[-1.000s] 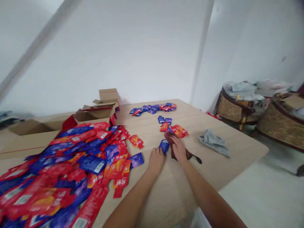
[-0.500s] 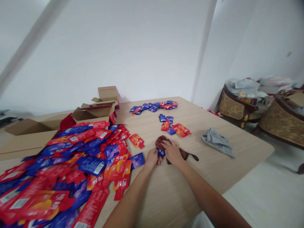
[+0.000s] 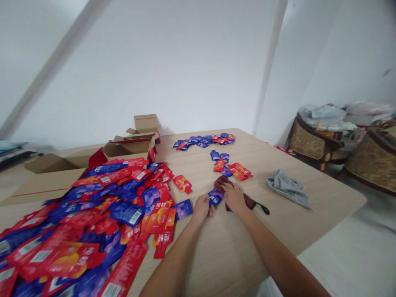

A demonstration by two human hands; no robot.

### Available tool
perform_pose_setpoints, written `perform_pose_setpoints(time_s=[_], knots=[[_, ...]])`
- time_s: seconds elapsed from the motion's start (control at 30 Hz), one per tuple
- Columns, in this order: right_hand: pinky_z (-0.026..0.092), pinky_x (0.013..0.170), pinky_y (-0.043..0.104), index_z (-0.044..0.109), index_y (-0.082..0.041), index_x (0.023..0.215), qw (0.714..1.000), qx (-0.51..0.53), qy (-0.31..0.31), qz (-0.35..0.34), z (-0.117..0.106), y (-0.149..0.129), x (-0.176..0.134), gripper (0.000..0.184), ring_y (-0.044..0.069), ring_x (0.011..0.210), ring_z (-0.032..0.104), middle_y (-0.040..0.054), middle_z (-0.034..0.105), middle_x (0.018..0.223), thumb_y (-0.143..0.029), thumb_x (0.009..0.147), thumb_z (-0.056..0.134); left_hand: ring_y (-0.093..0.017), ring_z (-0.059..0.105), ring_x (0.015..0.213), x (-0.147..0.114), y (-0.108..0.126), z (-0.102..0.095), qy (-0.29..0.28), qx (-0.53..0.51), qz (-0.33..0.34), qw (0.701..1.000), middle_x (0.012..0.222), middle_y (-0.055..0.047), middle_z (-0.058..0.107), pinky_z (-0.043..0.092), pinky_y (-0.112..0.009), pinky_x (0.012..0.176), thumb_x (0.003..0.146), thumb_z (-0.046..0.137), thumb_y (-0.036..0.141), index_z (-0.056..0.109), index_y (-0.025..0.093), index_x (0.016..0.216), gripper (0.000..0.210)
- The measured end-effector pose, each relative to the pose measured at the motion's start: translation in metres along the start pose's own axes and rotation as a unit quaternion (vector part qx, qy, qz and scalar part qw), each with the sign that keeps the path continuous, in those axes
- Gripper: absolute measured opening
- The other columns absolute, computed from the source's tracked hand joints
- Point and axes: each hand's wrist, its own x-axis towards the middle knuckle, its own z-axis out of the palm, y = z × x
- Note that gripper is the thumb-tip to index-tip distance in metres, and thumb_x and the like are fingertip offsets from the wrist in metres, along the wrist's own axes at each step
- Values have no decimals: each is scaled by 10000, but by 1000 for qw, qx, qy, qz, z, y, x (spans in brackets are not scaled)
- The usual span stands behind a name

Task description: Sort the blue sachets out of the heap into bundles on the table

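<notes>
My left hand (image 3: 201, 208) pinches the left edge of a blue packet (image 3: 215, 197) with white lettering and a purple picture. The packet lies low over the table, its far edge next to a brown cloth (image 3: 221, 180). On that cloth rests my right hand (image 3: 235, 199), fingers curved over it and gripping it; a dark loop (image 3: 263, 208) sticks out at its right end. What lies under the right palm is hidden. Just left of my left hand is another blue packet (image 3: 183, 208), at the edge of a large heap of red and blue packets (image 3: 126, 214).
Open cardboard boxes (image 3: 130, 146) stand behind the heap. Beyond my hands lie a small group of packets (image 3: 239, 170) and a farther row (image 3: 198, 141). A grey cloth (image 3: 289, 186) lies to the right. Patterned chairs (image 3: 309, 138) piled with bags stand past the table edge.
My left hand has drawn slightly away from the right, and more of the blue packet shows from beside the brown cloth. The whole view has shifted a little.
</notes>
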Motion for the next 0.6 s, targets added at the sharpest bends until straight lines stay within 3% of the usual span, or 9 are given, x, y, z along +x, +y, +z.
perform_pose_setpoints(time_s=[0.13,0.23,0.3,0.37,0.43,0.47,0.53,0.6], knots=[[322,887,395,560,-258,1232,999,-28,15,24,4,10,7,463,252,1115,409,19,507,1330,-146,820,383,-69,394,267,-2,10,-14,40,-80,19,996,438,37,536,299,-175,294,828,426,386,457,175,660,272],[312,907,392,557,-270,1235,999,-22,27,24,8,12,5,469,246,1131,401,-11,493,1347,-148,815,386,-65,396,281,-6,33,-44,93,-146,69,983,446,42,530,301,-174,299,770,522,438,462,171,651,299],[304,925,385,551,-278,1242,999,-12,32,24,10,13,3,475,240,1141,397,-26,488,1352,-150,816,385,-61,403,299,-11,52,-72,150,-202,128,959,459,48,532,303,-169,311,732,573,463,473,167,662,320],[299,940,376,541,-280,1253,999,-2,34,23,10,14,2,482,232,1141,401,-31,486,1354,-148,817,385,-62,447,342,-15,68,-99,226,-260,208,915,496,41,558,347,-170,355,724,593,464,480,165,688,321],[301,945,373,538,-279,1257,999,8,33,25,10,14,3,486,228,1141,404,-30,488,1352,-147,815,388,-82,526,418,-14,77,-116,264,-304,245,882,587,3,619,416,-191,423,756,553,496,490,165,745,337],[304,943,375,540,-279,1255,999,12,33,27,10,14,3,484,230,1144,403,-28,489,1351,-148,814,391,-94,556,452,-11,78,-119,262,-307,237,884,631,-17,641,442,-205,453,779,513,517,494,164,777,353],[309,941,385,546,-280,1248,999,22,35,31,10,14,3,478,236,1150,403,-22,493,1347,-150,814,392,-116,594,503,2,74,-113,221,-258,186,922,706,-53,666,476,-233,495,828,422,532,501,159,854,382],[305,951,395,549,-280,1244,998,32,40,34,10,14,4,481,238,1154,406,-17,498,1341,-145,812,389,-130,619,559,23,65,-95,171,-128,142,967,794,-85,678,493,-246,526,880,329,486,488,146,972,387]])
